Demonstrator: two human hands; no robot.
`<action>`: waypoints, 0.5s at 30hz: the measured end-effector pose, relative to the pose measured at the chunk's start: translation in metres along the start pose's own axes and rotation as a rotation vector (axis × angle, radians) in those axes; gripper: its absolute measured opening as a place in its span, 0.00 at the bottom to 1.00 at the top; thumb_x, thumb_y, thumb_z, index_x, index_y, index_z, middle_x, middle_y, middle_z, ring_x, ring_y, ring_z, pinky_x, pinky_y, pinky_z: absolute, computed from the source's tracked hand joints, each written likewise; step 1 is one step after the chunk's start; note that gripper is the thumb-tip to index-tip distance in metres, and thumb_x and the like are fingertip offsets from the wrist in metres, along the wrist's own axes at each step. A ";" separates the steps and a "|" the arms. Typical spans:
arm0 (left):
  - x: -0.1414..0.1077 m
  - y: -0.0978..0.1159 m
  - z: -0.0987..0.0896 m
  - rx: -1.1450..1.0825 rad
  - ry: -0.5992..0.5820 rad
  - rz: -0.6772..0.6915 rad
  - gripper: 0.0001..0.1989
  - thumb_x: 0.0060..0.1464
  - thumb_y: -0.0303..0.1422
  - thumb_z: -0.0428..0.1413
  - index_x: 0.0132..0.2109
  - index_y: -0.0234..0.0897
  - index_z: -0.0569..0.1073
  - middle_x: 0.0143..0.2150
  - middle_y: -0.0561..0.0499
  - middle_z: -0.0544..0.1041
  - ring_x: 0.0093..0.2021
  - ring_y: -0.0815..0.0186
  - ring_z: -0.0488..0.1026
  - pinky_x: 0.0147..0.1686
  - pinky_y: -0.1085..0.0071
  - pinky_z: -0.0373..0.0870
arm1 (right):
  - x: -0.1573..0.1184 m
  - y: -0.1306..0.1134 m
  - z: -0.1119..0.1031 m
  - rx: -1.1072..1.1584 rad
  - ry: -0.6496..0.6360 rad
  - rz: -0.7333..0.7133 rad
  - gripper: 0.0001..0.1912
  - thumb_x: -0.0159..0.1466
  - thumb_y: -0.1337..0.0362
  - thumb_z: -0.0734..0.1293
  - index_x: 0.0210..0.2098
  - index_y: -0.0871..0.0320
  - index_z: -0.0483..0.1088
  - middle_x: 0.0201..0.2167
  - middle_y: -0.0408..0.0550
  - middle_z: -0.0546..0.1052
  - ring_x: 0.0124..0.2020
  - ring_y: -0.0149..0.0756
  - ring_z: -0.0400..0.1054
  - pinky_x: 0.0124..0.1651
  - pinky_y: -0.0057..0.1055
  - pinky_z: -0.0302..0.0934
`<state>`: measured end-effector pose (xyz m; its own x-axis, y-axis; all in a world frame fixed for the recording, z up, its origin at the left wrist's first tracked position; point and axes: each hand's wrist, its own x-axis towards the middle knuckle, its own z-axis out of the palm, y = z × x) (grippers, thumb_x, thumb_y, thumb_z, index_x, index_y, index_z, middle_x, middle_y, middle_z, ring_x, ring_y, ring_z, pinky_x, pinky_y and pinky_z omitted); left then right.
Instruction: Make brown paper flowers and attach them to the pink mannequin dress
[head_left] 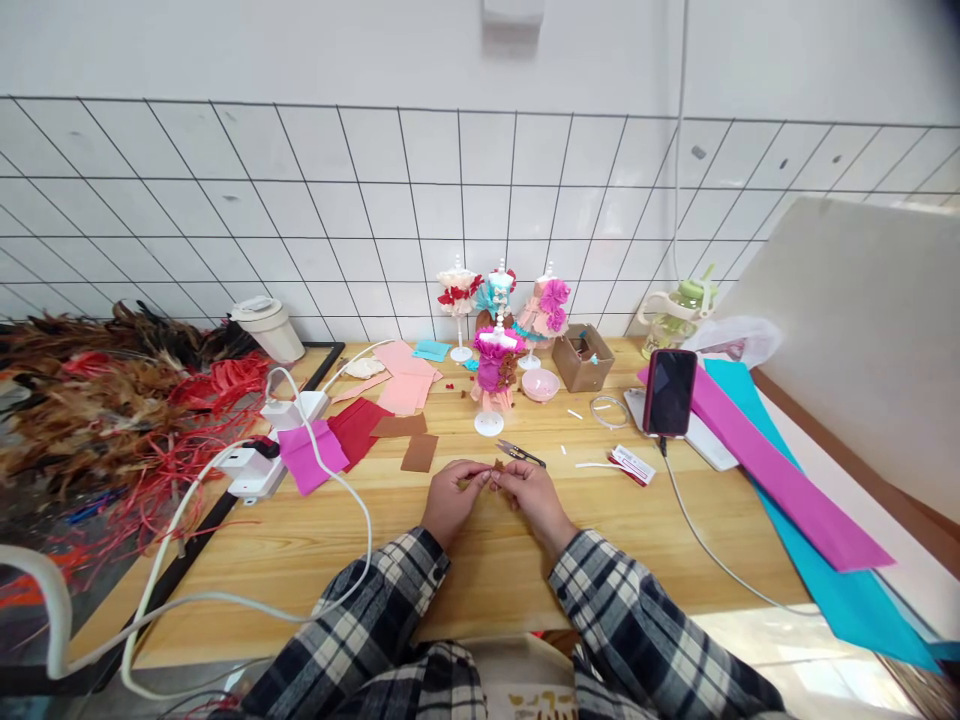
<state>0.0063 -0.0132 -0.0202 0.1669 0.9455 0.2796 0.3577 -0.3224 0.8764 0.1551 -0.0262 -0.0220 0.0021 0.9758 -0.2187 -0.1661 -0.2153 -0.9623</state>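
Both hands meet over the middle of the wooden table. My left hand (455, 494) pinches a small brown piece (498, 466) from the left, and my right hand (535, 498) pinches it from the right. Thread snips (522, 453) lie just beyond my right fingers. Farther back stands a small white dress form in a magenta paper dress (495, 366), with three more dressed forms behind it. Brown paper pieces (419, 453) lie to the left of my hands, beside red paper (358, 430) and magenta paper (313, 456).
A pink bowl (540, 385) and a cardboard box (583, 358) stand at the back. A phone (670, 393) stands upright at right, near long paper strips (787, 470). White cables (360, 505) loop over the left side, by power strips (255, 472) and feathers (112, 390).
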 end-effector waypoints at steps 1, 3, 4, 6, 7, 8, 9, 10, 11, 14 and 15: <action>0.000 0.000 -0.001 -0.003 -0.009 0.008 0.08 0.53 0.34 0.56 0.36 0.38 0.78 0.35 0.49 0.80 0.37 0.64 0.75 0.41 0.67 0.72 | 0.000 0.000 -0.001 0.012 -0.003 0.007 0.17 0.47 0.52 0.72 0.22 0.60 0.69 0.20 0.42 0.72 0.15 0.22 0.50 0.18 0.24 0.42; 0.001 0.000 -0.002 -0.009 -0.026 0.018 0.08 0.53 0.34 0.56 0.35 0.38 0.79 0.35 0.49 0.80 0.38 0.64 0.75 0.42 0.67 0.72 | 0.000 0.000 -0.003 0.034 -0.011 0.018 0.16 0.48 0.53 0.72 0.22 0.60 0.69 0.21 0.43 0.73 0.15 0.22 0.51 0.17 0.23 0.44; 0.001 0.000 -0.002 -0.013 -0.030 0.015 0.07 0.53 0.34 0.56 0.35 0.38 0.79 0.34 0.49 0.80 0.37 0.64 0.76 0.41 0.67 0.72 | 0.001 0.000 -0.004 0.038 -0.017 0.021 0.16 0.48 0.53 0.72 0.22 0.60 0.68 0.21 0.43 0.73 0.15 0.22 0.51 0.17 0.23 0.44; 0.002 -0.001 -0.002 -0.025 -0.032 -0.011 0.07 0.52 0.35 0.57 0.34 0.38 0.78 0.33 0.49 0.80 0.36 0.65 0.76 0.40 0.68 0.73 | 0.001 0.002 -0.004 0.027 -0.025 0.017 0.16 0.47 0.54 0.72 0.21 0.60 0.67 0.20 0.44 0.73 0.15 0.22 0.52 0.17 0.23 0.45; 0.002 -0.001 -0.001 -0.032 -0.033 -0.030 0.07 0.52 0.35 0.57 0.33 0.37 0.78 0.32 0.49 0.80 0.35 0.65 0.76 0.39 0.68 0.73 | 0.002 0.002 -0.005 0.015 -0.025 0.013 0.16 0.47 0.54 0.72 0.20 0.59 0.66 0.20 0.44 0.73 0.15 0.22 0.52 0.17 0.23 0.46; 0.002 -0.001 -0.001 -0.038 -0.034 -0.048 0.07 0.51 0.35 0.57 0.33 0.37 0.78 0.32 0.49 0.80 0.34 0.64 0.76 0.38 0.68 0.73 | 0.002 0.004 -0.004 -0.001 -0.022 0.008 0.17 0.47 0.54 0.72 0.20 0.59 0.66 0.20 0.44 0.73 0.15 0.22 0.52 0.17 0.24 0.45; 0.001 -0.002 -0.001 -0.042 -0.037 -0.062 0.07 0.51 0.35 0.57 0.32 0.37 0.78 0.32 0.49 0.80 0.33 0.64 0.76 0.37 0.69 0.73 | 0.002 0.005 -0.004 -0.018 -0.016 0.003 0.17 0.47 0.53 0.72 0.20 0.59 0.65 0.20 0.44 0.73 0.15 0.22 0.52 0.17 0.24 0.45; 0.001 -0.002 0.000 -0.047 -0.039 -0.073 0.07 0.51 0.34 0.57 0.32 0.36 0.78 0.31 0.49 0.80 0.33 0.64 0.76 0.37 0.69 0.73 | 0.002 0.006 -0.003 -0.038 -0.009 -0.004 0.17 0.48 0.53 0.72 0.20 0.59 0.66 0.20 0.44 0.73 0.15 0.23 0.52 0.16 0.24 0.45; 0.001 -0.002 0.000 -0.051 -0.034 -0.083 0.07 0.50 0.34 0.57 0.32 0.36 0.78 0.32 0.49 0.80 0.33 0.64 0.76 0.37 0.69 0.73 | 0.002 0.007 -0.002 -0.057 -0.002 -0.015 0.17 0.48 0.53 0.72 0.21 0.59 0.66 0.21 0.44 0.73 0.15 0.23 0.53 0.17 0.24 0.45; 0.002 -0.003 0.000 -0.094 0.012 -0.136 0.07 0.50 0.34 0.57 0.33 0.36 0.77 0.32 0.49 0.80 0.33 0.64 0.76 0.36 0.69 0.73 | 0.001 0.010 0.001 -0.095 -0.022 -0.074 0.14 0.49 0.54 0.71 0.27 0.59 0.70 0.22 0.44 0.74 0.18 0.26 0.59 0.21 0.25 0.51; 0.002 -0.003 -0.001 -0.122 0.031 -0.159 0.07 0.50 0.35 0.57 0.33 0.36 0.77 0.32 0.49 0.80 0.33 0.64 0.76 0.36 0.69 0.73 | 0.000 0.010 0.002 -0.099 -0.041 -0.096 0.14 0.49 0.55 0.70 0.30 0.59 0.71 0.23 0.44 0.75 0.20 0.27 0.62 0.23 0.25 0.54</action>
<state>0.0046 -0.0098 -0.0220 0.0887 0.9855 0.1443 0.2628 -0.1629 0.9510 0.1513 -0.0281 -0.0316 -0.0270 0.9924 -0.1201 -0.0692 -0.1217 -0.9902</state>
